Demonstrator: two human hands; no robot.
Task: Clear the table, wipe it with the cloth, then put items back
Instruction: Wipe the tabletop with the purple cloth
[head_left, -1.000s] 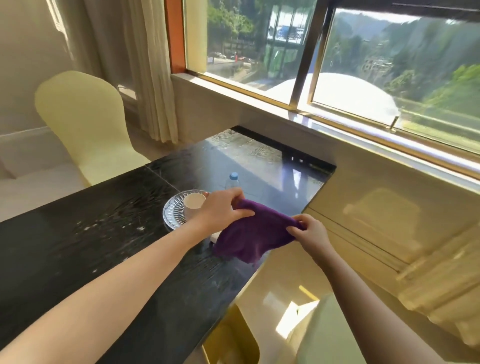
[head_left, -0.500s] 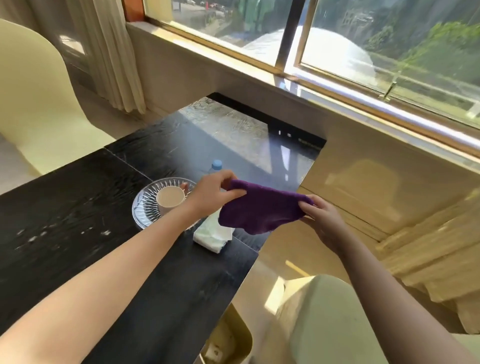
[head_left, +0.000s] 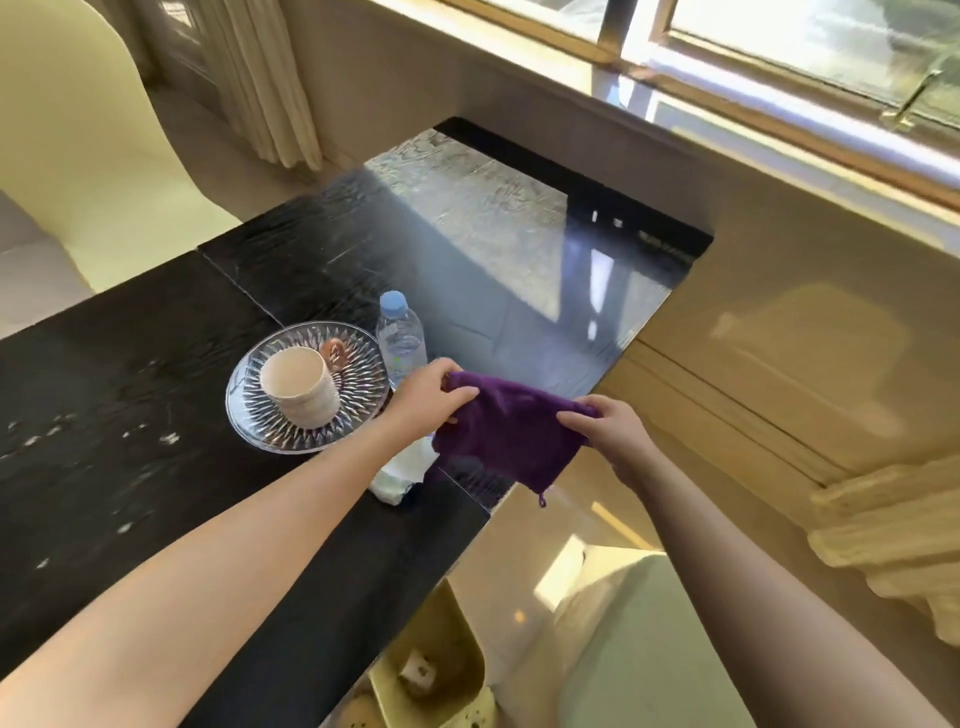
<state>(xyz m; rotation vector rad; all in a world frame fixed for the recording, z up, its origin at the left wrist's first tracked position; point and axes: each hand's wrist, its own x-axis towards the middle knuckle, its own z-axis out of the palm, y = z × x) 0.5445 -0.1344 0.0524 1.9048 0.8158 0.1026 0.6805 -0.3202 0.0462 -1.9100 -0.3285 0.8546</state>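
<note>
A purple cloth (head_left: 506, 434) hangs stretched between my two hands above the right edge of the black table (head_left: 130, 415). My left hand (head_left: 423, 397) pinches its left corner and my right hand (head_left: 608, 431) pinches its right corner. To the left stands a clear glass plate (head_left: 249, 415) with a cream cup (head_left: 301, 387) and a small brown object (head_left: 332, 352) on it. A clear water bottle (head_left: 399, 338) with a blue cap stands behind my left hand. A white tissue pack (head_left: 400, 475) lies under my left wrist, partly hidden.
White crumbs (head_left: 52, 431) speckle the table's left part. A pale yellow chair (head_left: 78, 130) stands at the far left, a yellow bin (head_left: 431, 670) sits below the table's near edge, and a light seat (head_left: 639, 644) is beside it. The window ledge (head_left: 779, 130) runs behind.
The view has tilted down and closer to the table. My hands have spread the cloth flatter, and it hangs lower over the table's edge.
</note>
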